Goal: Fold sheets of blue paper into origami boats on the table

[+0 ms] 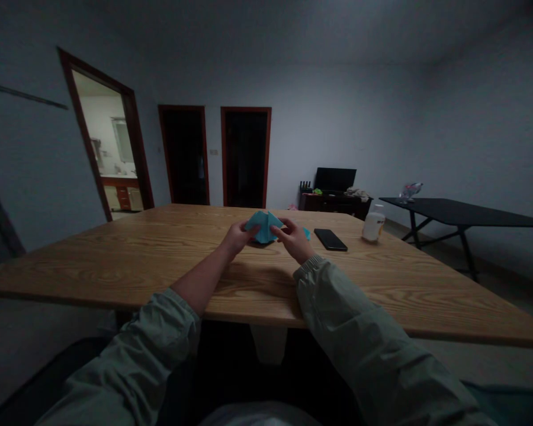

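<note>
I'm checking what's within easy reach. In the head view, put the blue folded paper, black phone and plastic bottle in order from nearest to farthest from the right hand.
1. Blue folded paper: held at the fingertips of the right hand, on its inner side.
2. Black phone: lying to the hand's right.
3. Plastic bottle: farther right, beyond the phone.

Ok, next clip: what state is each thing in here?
Folded blue paper: folded into a peaked shape, held between both hands.
Left hand: gripping the paper's left side.
Right hand: gripping the paper's right side.
Black smartphone: lying flat, dark.
White bottle: standing upright.
Doorway: open, lit room beyond.
Black monitor: screen dark.
</note>
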Demonstrator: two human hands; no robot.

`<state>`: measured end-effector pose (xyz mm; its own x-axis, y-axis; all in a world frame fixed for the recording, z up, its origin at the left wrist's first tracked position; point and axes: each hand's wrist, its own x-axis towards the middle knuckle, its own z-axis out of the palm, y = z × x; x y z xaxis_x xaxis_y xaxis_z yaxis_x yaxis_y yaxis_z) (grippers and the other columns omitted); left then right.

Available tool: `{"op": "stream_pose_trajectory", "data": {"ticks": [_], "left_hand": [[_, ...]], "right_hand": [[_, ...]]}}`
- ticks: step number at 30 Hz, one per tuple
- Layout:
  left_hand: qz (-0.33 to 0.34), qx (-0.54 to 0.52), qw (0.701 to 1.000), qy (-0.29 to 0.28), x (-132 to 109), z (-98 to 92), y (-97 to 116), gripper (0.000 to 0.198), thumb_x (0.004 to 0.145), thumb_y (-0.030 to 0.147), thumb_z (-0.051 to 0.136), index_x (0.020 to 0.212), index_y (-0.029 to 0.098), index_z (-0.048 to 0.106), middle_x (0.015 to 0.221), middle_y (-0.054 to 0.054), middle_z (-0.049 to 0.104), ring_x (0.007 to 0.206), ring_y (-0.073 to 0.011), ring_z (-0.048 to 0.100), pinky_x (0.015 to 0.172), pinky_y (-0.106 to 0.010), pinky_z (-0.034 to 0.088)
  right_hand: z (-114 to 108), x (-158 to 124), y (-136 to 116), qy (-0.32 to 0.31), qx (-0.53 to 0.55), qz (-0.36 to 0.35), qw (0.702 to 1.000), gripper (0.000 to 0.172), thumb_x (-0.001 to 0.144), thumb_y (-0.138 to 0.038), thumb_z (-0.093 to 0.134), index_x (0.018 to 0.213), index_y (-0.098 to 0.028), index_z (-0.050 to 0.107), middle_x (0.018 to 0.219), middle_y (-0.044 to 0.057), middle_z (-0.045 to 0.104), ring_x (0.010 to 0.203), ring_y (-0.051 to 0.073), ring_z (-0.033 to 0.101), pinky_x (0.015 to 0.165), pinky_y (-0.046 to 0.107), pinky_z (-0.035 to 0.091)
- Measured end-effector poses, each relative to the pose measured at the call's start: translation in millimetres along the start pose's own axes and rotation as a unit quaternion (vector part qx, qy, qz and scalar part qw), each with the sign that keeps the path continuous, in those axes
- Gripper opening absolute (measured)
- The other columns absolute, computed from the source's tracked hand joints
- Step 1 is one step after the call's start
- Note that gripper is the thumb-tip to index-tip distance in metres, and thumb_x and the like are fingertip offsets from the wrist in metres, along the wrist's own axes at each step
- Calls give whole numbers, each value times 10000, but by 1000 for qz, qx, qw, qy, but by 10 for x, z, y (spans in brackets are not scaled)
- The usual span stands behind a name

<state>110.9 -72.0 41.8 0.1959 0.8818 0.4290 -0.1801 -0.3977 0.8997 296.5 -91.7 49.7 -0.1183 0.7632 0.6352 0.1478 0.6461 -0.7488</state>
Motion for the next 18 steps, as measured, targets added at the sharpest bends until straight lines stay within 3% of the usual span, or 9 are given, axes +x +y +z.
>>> {"op": "stream_pose_trajectory", "data": {"ticks": [8, 11, 15, 18], "left_hand": [[12, -4, 1000, 10, -23, 24, 10, 521, 651, 488, 788, 953, 106, 601, 801, -39, 643, 681, -164, 626, 588, -312, 568], [10, -16, 1000, 8, -26, 28, -3, 550, 630, 460, 808, 996, 117, 582, 845, -41, 642, 713, -171, 636, 605, -325, 579], [15, -19, 1000, -13, -59, 56, 8, 549, 633, 442, 810, 1017, 133, 568, 851, -33, 635, 717, -165, 636, 619, -326, 583], [15, -10, 1000, -24, -68, 77, 5, 593, 590, 408, 842, 1034, 147, 548, 864, -34, 649, 734, -171, 645, 641, -334, 585]], "right_hand": [[14, 21, 64, 18, 38, 47, 998, 487, 734, -499, 703, 1068, -153, 618, 716, 13, 661, 637, 147, 613, 566, 265, 512], [38, 21, 72, 13, 95, 75, 993, 488, 699, -464, 741, 1060, -155, 629, 800, 29, 682, 690, 159, 633, 636, 302, 551], [68, 22, 107, -44, 133, 77, 987, 421, 693, -434, 751, 990, -153, 654, 883, 45, 694, 799, 184, 649, 753, 336, 556], [71, 28, 132, -16, 110, 63, 992, 466, 677, -422, 765, 1038, -155, 641, 861, 34, 690, 770, 170, 640, 738, 322, 552]]}}
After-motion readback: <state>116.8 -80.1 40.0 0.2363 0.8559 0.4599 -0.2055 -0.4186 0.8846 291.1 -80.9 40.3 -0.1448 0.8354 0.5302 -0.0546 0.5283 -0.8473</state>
